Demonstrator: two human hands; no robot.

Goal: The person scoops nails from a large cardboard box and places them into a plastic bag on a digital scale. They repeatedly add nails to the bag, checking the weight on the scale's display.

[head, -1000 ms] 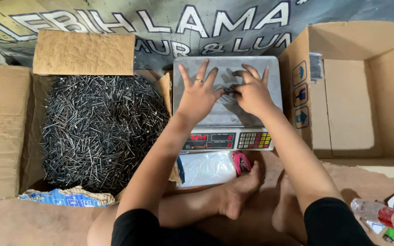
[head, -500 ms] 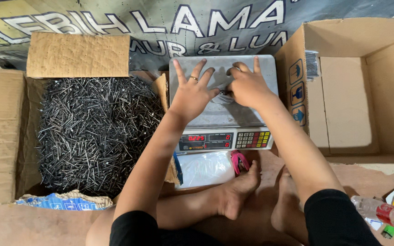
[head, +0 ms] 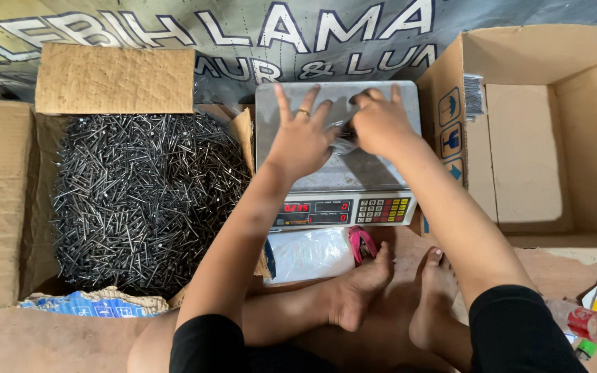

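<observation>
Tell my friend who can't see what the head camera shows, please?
Two hands, left hand and right hand, press a small clear bag on a metal scale. A cardboard box of dark nails sits to the left and an empty box to the right.

Floor (head: 50, 338): brown, bare at six o'clock, where I sat.
Nine o'clock: my open carton of nails (head: 1, 207) stood there.
Twelve o'clock: the scale (head: 340, 181) sat on the printed banner (head: 243, 41).
Three o'clock: an empty cardboard box (head: 589, 138).
Centre: a clear plastic bag (head: 310, 254) lay by my foot (head: 357, 290).
Five o'clock: a bottle (head: 589, 323).
</observation>
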